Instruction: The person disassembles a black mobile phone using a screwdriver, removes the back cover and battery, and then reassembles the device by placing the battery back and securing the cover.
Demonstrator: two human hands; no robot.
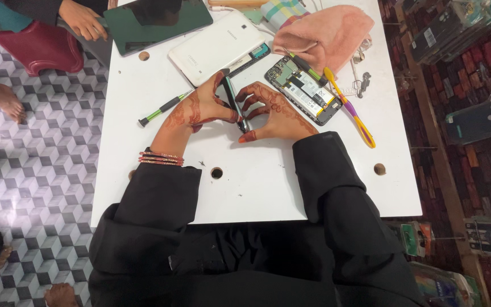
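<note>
- While both hands meet at centre frame, the slim dark phone [234,104] stands on its long edge on the white table [257,182], pinched between them.
- Left hand [191,111] clamps it from the left, thumb and fingers pressed to its face.
- Right hand [274,111] grips from the right, fingertips curled on the edge.
- Just right of them lies an opened phone [305,91], circuitry exposed, a yellow-and-purple tool [350,111] beside it.
- Upper frame: a white tablet [217,48] and a pink cloth [328,31].
- Left of centre lies a green-handled screwdriver [163,107].
- Risk, as I judge it: balanced on edge, the phone could slip sideways, and uneven squeezing could flex or crack it.
- Another person's hand [83,20] rests upper left.
</note>
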